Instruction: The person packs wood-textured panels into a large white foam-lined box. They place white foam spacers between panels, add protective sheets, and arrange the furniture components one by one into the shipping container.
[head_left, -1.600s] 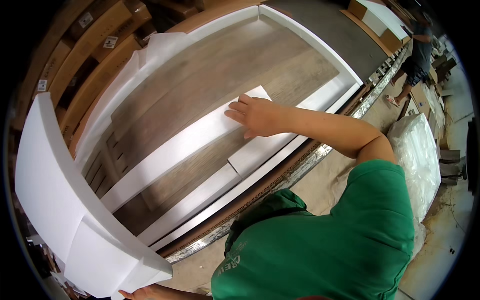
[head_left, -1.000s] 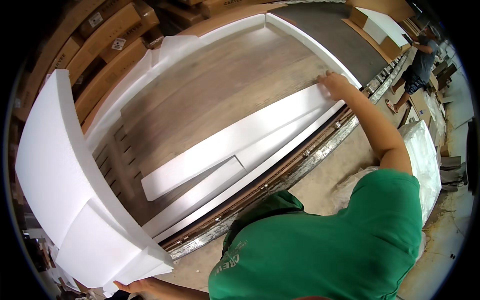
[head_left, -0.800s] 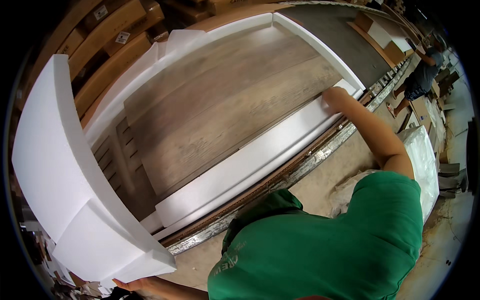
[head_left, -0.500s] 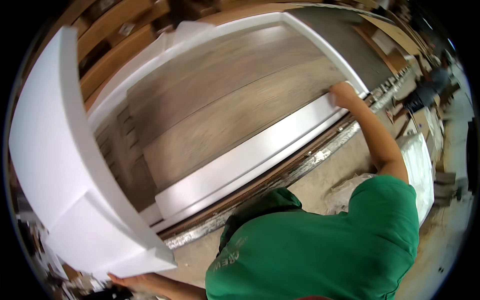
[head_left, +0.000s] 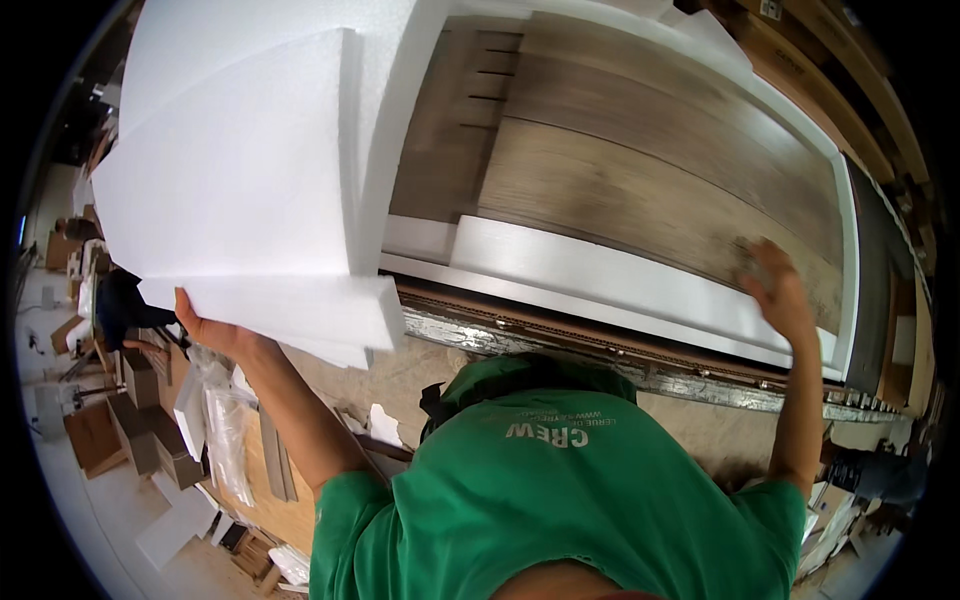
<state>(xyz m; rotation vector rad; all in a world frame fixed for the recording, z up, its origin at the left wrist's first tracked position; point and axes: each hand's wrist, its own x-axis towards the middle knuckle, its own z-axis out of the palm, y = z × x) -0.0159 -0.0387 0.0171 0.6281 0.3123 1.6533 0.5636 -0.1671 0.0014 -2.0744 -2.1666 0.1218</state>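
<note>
My left hand (head_left: 215, 328) grips the lower edge of a large white foam sheet (head_left: 230, 160), which stands tilted over the left end of a long carton. Its thumb shows on the near face; the other fingers are partly hidden. Inside the carton lie wood-grain panels (head_left: 610, 180) with a white foam border. Along the near side runs a white foam strip (head_left: 600, 270). Over the right part of the panels hovers my right hand (head_left: 775, 290), slightly blurred, its fingers apart and nothing in them.
The carton's brown near edge (head_left: 560, 335) sits by a silvery, worn table rim (head_left: 450, 335). Long brown cartons (head_left: 810, 60) are stacked beyond it. At the left are open cardboard boxes (head_left: 150, 430), clear plastic wrap (head_left: 230, 440) and a person in dark clothes (head_left: 125, 305).
The view has swung to the left. My right hand has come off the near foam strip and now hangs above the panels, its fingers opened. My left hand still holds the foam sheet.
</note>
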